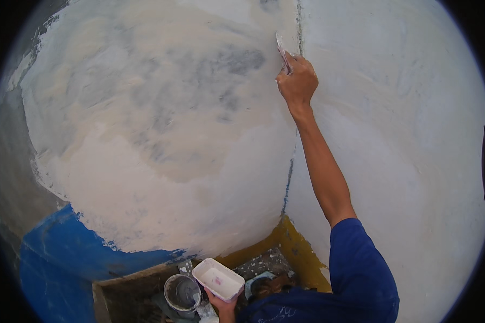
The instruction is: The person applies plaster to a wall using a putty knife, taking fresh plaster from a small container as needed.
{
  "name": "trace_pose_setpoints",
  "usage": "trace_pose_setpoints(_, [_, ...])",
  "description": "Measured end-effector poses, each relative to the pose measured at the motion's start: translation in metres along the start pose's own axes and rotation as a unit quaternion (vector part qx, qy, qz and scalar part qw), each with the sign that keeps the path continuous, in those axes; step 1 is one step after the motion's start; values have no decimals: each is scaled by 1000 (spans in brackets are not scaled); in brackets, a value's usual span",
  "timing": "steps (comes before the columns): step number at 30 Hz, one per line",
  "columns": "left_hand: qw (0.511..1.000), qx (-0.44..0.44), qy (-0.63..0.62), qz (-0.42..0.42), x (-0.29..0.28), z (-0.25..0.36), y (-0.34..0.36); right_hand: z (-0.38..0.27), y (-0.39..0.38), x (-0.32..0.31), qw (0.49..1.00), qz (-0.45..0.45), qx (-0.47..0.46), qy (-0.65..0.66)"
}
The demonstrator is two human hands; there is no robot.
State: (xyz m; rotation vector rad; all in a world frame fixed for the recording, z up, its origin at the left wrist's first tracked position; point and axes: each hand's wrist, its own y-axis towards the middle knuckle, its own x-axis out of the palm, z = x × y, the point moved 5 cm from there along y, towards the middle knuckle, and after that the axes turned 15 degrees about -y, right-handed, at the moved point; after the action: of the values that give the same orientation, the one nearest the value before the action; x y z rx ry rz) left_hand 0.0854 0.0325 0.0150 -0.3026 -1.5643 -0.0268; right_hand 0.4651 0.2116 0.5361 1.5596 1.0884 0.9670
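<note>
A putty knife point(282, 52) was held just left of the upper corner seam point(299, 27), its blade pointed upward; whether the blade was pressed to the plaster could not be told. Its handle was clamped in the closed grip of the right hand point(298, 81), by which part of the seam was covered. The bare forearm was stretched along the right side of the seam, and was covered above the elbow by a blue sleeve point(355, 253).

Below the foot of the seam and to its left, a white tub point(215, 269) was held tilted by the left hand point(221, 306), the grip being closed on its near edge; the fingers underneath were hidden. A pinkish smear was seen inside. Just left of the tub, on the seam's far-left side, a round bucket point(166, 293) was crowded close, so little room was left there.

Wide open room was offered on both sides of the seam: by the left wall point(210, 199), patched in cream and grey, and by the paler right wall point(393, 134). The left coat was ended raggedly, well left of the seam, against blue paint point(59, 258). At the seam's foot, a yellow band point(299, 247) was exposed.
</note>
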Motion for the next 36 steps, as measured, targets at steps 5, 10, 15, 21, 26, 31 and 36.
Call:
trace_pose_setpoints(5, [999, 7, -16, 31, -25, 11, 2, -9, -47, -25, 980, -25, 30, 195])
trace_pose_setpoints(10, [1000, -8, 5, 0, -17, 6, 7, 12, -23, -11, 997, 4, 67, -33])
trace_pose_setpoints(15, [1000, 16, -17, 9, -3, 8, 1, -44, -53, -7, 992, -122, 2, 43])
trace_pose_setpoints(21, [1000, 25, -1, 14, -33, 15, 10, 15, -8, -13, 992, -51, 86, 76])
trace_pose_setpoints(26, [1000, 12, -17, 6, -14, 7, 3, 20, 2, 10, 982, -125, 139, -25])
trace_pose_setpoints(31, [1000, 14, -12, 10, -12, 4, -3, -17, -39, -10, 993, -50, 11, 106])
trace_pose_setpoints(36, [1000, -2, -10, 16, -14, 4, -2, -3, -15, -11, 987, -67, 84, 115])
